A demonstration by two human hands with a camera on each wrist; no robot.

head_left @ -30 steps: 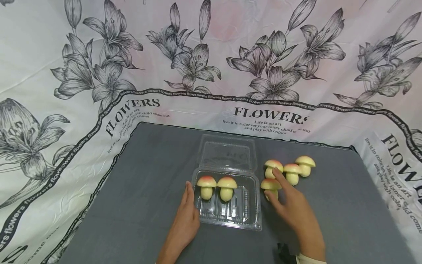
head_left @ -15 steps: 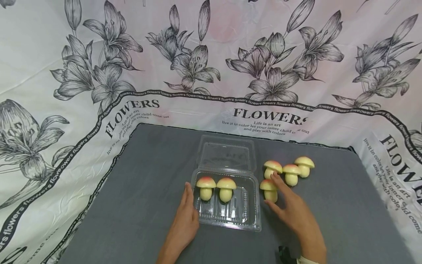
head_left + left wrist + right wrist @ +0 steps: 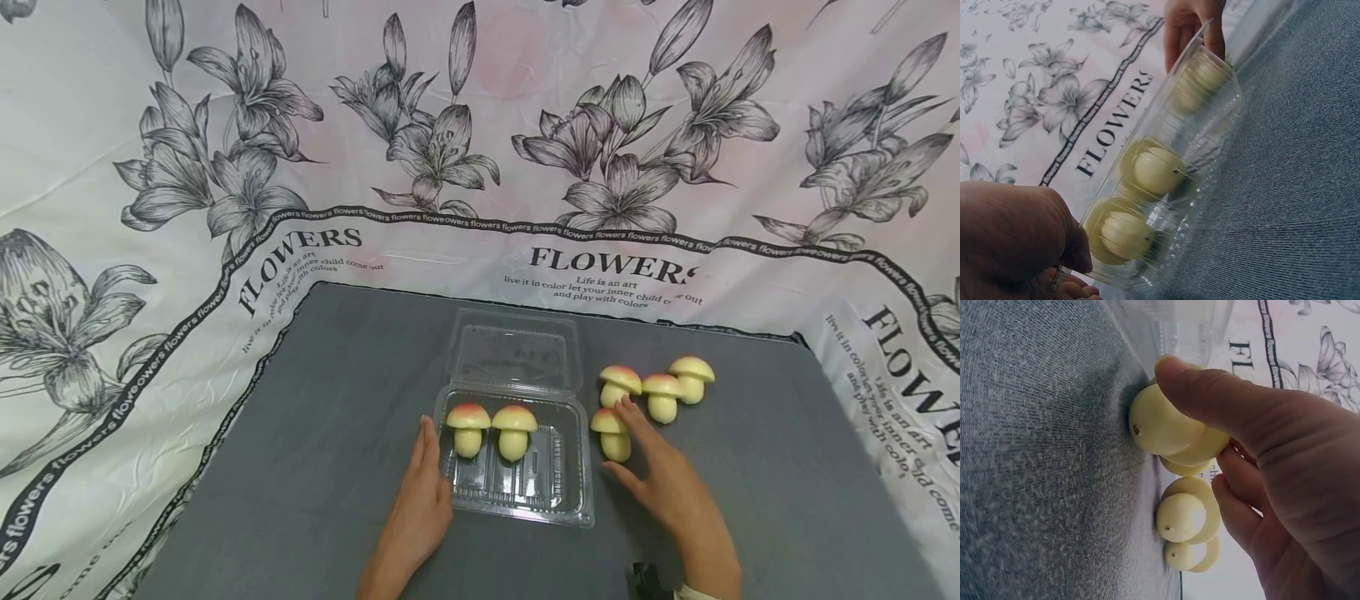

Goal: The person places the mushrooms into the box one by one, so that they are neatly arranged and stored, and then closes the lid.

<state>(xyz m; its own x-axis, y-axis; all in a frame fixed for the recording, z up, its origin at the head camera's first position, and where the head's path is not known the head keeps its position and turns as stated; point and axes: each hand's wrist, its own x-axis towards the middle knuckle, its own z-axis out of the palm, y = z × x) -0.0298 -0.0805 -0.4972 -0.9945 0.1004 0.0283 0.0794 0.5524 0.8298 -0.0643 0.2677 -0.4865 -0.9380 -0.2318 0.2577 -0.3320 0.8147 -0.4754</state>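
A clear plastic clamshell container point(image 3: 517, 492) lies with its lid folded back and two toy mushrooms point(image 3: 468, 431) point(image 3: 513, 433) side by side in it. My left hand point(image 3: 420, 500) holds its left edge; in the left wrist view the thumb is on one side of the rim and fingers on the other. Just right of the container my right hand point(image 3: 667, 479) is spread around a toy mushroom point(image 3: 611, 435), fingertips beside its cap and thumb near its stem. The right wrist view shows the thumb overlapping that mushroom point(image 3: 1160, 422); whether it touches is unclear.
Beyond the right hand more toy mushrooms point(image 3: 620, 383) point(image 3: 663, 398) point(image 3: 693, 379) stand close together. The raised lid point(image 3: 516, 350) lies behind the tray. A flower-printed cloth point(image 3: 450, 167) rises around the grey tabletop point(image 3: 322, 417).
My right thumb has shifted down, away from the nearest mushroom's stem, and the fingers have spread, uncovering more of that mushroom. The left hand and container have stayed put.
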